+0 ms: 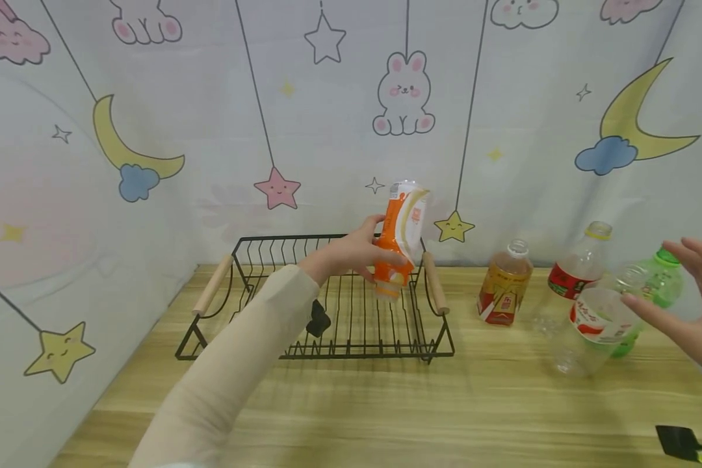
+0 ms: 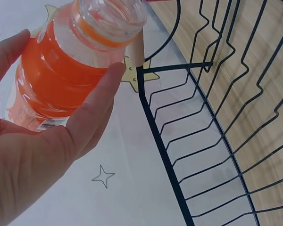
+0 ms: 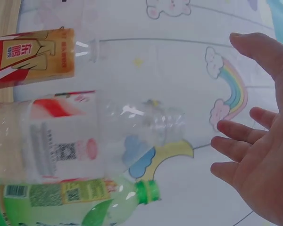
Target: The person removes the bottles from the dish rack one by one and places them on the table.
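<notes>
My left hand (image 1: 357, 253) grips an orange-and-white labelled plastic bottle (image 1: 400, 227), neck down, above the black wire dish rack (image 1: 351, 354). In the left wrist view, the thumb and fingers wrap the orange bottle (image 2: 61, 75), whose mouth has no cap. On the right, my right hand (image 1: 699, 312) has its fingers spread and holds nothing. Nearest to it is a clear bottle (image 1: 597, 325) with a red-and-white label, uncapped and slanting in the head view. In the right wrist view, a gap separates the right hand (image 3: 259, 150) from that clear bottle's neck (image 3: 172, 125).
Behind stand a gold-and-red labelled bottle (image 1: 506, 286), a red-labelled clear bottle (image 1: 582, 266) and a green bottle (image 1: 667, 279). Wooden handles (image 1: 213, 286) flank the rack; a black object (image 1: 318, 320) is at it. Another black item (image 1: 678, 442) lies at lower right. A printed cloth (image 1: 339, 130) hangs behind.
</notes>
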A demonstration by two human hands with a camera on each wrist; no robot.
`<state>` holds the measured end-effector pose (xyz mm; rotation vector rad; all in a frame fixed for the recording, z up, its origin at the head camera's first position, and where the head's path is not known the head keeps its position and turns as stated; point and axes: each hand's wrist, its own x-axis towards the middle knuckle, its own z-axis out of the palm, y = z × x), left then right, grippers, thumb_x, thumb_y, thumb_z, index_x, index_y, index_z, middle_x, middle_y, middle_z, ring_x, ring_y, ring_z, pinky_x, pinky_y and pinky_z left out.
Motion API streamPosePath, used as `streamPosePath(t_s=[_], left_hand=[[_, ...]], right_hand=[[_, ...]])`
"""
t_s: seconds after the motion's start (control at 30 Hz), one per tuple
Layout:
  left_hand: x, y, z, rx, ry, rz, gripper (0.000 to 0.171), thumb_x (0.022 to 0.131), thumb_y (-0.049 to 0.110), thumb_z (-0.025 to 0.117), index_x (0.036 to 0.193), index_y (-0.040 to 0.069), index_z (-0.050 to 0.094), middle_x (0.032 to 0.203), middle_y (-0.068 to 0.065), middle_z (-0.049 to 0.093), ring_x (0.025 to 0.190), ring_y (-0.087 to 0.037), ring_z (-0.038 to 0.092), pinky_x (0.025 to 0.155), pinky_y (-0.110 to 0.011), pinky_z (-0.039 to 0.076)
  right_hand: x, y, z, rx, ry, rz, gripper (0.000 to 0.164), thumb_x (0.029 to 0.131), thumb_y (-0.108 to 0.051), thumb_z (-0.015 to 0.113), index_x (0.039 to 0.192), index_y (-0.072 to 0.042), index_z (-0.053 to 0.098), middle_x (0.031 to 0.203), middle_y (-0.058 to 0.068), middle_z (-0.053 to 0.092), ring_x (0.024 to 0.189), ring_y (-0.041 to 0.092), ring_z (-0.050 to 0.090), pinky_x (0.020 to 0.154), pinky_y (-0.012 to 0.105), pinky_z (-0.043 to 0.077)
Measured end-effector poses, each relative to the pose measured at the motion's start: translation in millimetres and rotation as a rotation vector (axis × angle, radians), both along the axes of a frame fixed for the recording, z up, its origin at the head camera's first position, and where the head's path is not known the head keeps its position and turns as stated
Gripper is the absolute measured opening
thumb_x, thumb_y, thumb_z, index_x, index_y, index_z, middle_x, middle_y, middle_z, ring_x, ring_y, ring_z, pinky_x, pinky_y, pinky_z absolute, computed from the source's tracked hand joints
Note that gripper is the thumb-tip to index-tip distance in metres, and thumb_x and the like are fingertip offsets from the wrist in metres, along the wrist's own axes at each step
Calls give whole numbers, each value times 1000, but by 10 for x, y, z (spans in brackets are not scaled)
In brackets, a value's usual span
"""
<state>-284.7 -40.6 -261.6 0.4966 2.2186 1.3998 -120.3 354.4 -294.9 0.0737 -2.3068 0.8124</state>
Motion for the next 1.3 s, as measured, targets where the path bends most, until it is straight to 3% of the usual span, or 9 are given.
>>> streamPosePath(t_s=[0.17,0.33,0.5,0.7,0.87,1.0,1.13,1.2,1.3], left_hand=[[110,20,57,-22,-9,-36,95,86,20,73,152,27,5,130,-13,49,105,-28,61,75,-41,58],[200,32,95,-67,-2,-81,95,87,20,72,153,27,4,125,-14,50,105,-28,61,75,-40,58],[268,46,108,-63,-17,-129,94,86,20,72,152,28,5,123,-14,52,103,-28,62,75,-40,58],[359,64,93,-85,-21,-169,95,84,18,74,152,30,8,120,-13,53,100,-27,63,73,-40,58],[427,54,92,-74,-28,-182,95,83,15,74,152,28,9,120,-14,53,99,-27,63,72,-41,59],[469,43,86,-60,-42,-201,93,84,13,74,151,29,11,121,-13,53,99,-27,63,72,-42,59],[513,50,69,-72,-36,-234,91,84,15,74,150,29,12,121,-12,52,99,-27,63,71,-42,59],[546,60,70,-81,-33,-246,92,84,16,74,151,27,11,121,-12,52,99,-27,63,71,-42,59],[592,78,70,-89,-39,-262,92,84,15,74,151,26,11,120,-13,50,98,-27,63,70,-43,59]], right_hand=[[-1,-140,139,48,-23,40,88,85,-9,71,152,-4,14,154,28,21,144,44,10,113,63,3],[-7,-293,258,71,-121,102,93,83,-15,75,154,-9,14,157,24,18,143,47,11,109,70,5],[-26,-431,342,138,-162,178,95,78,-18,79,153,-14,21,155,23,22,132,57,25,99,76,16],[-56,-605,392,190,-149,241,102,70,-17,86,152,-15,26,152,22,28,128,52,32,98,73,24],[-73,-744,431,244,-136,275,103,68,-19,87,151,-17,27,148,22,35,122,48,40,88,68,35],[-96,-862,429,337,-84,297,104,65,-19,89,149,-13,29,145,22,41,106,41,55,78,58,46],[-107,-966,411,394,-57,330,104,64,-20,89,149,-15,30,146,22,40,101,40,60,76,57,51],[-118,-1002,404,402,-52,367,102,64,-21,89,148,-15,30,146,23,40,116,47,52,82,64,46],[-145,-1054,389,427,-16,418,101,63,-22,89,147,-14,33,144,21,43,125,44,46,91,62,44]])
